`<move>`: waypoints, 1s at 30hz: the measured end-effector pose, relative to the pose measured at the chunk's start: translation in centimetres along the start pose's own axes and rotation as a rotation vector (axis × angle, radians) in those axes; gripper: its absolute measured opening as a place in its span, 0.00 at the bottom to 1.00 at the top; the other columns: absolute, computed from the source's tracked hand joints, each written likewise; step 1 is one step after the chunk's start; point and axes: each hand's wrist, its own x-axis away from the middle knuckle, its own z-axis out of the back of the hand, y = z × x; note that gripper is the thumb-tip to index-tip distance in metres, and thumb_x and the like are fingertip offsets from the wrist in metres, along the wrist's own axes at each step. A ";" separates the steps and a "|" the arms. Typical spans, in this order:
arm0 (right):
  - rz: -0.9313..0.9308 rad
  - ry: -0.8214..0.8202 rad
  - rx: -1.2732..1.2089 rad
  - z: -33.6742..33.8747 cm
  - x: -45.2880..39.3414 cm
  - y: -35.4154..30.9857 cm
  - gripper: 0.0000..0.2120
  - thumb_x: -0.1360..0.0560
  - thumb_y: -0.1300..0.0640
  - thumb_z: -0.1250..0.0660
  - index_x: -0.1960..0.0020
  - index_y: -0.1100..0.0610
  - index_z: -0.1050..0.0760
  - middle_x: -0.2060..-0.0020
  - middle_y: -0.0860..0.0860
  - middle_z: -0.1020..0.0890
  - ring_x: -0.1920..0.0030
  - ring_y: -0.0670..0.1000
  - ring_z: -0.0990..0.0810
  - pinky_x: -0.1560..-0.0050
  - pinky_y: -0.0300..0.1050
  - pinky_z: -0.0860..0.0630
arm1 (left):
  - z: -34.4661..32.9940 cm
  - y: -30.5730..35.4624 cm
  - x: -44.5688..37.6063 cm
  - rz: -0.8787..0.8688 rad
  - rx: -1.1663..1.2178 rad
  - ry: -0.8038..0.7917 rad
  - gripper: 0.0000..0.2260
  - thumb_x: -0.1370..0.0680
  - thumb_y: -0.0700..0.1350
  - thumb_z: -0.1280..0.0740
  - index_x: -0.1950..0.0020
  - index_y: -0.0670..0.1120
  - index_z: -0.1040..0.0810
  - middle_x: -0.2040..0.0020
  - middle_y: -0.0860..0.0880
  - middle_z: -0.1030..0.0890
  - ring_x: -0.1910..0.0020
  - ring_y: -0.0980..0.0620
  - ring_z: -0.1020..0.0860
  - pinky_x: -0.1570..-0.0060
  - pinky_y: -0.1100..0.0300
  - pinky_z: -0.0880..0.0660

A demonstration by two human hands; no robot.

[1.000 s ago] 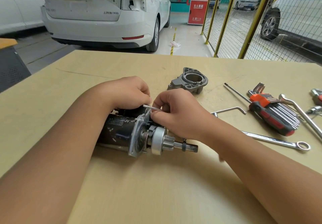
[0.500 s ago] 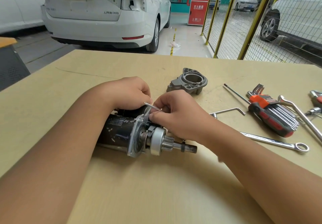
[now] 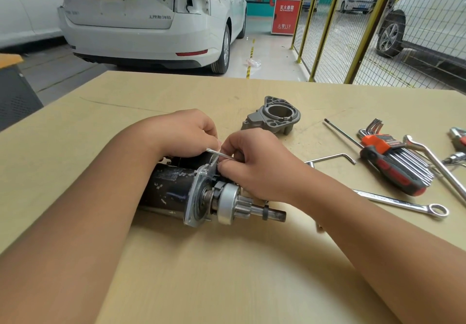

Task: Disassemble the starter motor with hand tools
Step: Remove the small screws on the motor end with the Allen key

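With the nose housing [image 3: 273, 119] already off, my right hand [image 3: 254, 170] pinches a hex key [image 3: 219, 154]; left hand [image 3: 184, 134] curls over the starter motor [image 3: 176, 192]; plenty remains.

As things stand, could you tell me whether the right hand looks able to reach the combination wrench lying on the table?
Probably yes: the combination wrench lies uncovered just beside the right forearm, but the right hand holds a thin hex key and must release it first.

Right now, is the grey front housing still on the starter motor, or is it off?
Off. The grey housing lies apart on the table, and the starter motor shows its bare pinion gear and shaft.
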 end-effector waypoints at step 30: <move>-0.164 -0.167 0.239 3.8 0.6 3.5 0.07 0.27 0.56 0.32 0.63 0.56 0.20 0.67 0.55 0.20 0.67 0.51 0.25 0.67 0.46 0.28 | 0.1 -0.4 -0.2 -0.007 -0.001 -0.015 0.06 0.20 0.54 0.30 0.53 0.55 0.16 0.57 0.54 0.17 0.57 0.54 0.20 0.60 0.57 0.28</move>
